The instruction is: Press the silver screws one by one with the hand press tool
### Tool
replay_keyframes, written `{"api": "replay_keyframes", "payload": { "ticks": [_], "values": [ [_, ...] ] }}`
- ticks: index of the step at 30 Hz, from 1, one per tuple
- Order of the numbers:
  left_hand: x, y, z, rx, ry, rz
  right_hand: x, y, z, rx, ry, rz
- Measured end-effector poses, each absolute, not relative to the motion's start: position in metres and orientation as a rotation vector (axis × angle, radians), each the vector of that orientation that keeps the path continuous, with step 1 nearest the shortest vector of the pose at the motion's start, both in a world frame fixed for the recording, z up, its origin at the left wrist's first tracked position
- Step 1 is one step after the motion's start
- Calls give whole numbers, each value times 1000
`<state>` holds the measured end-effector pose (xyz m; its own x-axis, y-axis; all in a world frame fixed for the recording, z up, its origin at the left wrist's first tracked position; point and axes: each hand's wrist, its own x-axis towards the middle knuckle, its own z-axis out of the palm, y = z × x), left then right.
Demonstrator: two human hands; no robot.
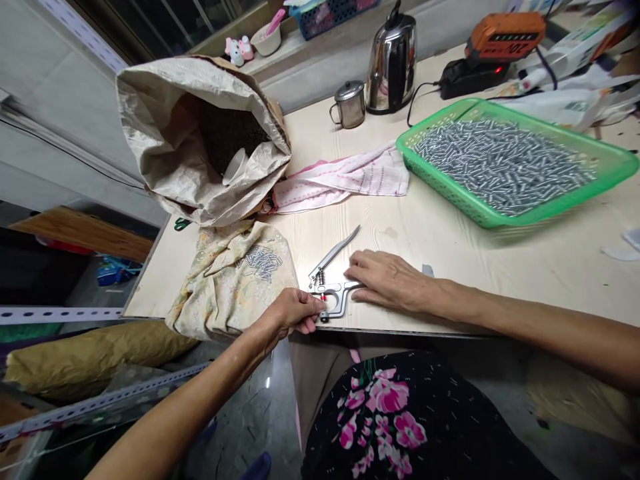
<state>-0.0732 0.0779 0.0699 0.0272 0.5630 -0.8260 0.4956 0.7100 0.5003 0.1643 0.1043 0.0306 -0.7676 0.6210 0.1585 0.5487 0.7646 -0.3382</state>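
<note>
A pair of grey metal snap pliers (341,300) lies at the front edge of the table, its upper lever raised and its jaws apart. My right hand (385,280) is closed around the end of the lower handle. At the jaws, the fingertips of my left hand (296,311) are pinched together; whatever they hold is hidden. Just left of the pliers, a patterned cloth (215,287) is spread with a small heap of short silvery metal pieces (263,262) on it.
A green basket (525,218) full of similar metal pieces stands right. An open sack (150,133) with a white cup inside stands back left, beside a pink-white towel (350,177). Behind are a metal mug (350,107), a kettle (393,63) and an orange battery (505,37) on a charger.
</note>
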Motion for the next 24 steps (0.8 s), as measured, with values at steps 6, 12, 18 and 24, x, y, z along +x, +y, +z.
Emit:
{"api": "replay_keyframes", "payload": {
  "ticks": [6,12,18,24],
  "values": [
    [-74,77,69,873,1615,69,171,143,31,-874,-2794,259],
    [-74,75,68,876,1594,97,165,156,40,-871,-2877,264],
    [-76,71,69,985,1648,8,164,145,45,-903,-2912,252],
    [-57,53,72,2096,1817,242,166,136,39,-928,-2836,367]
  ]
}}
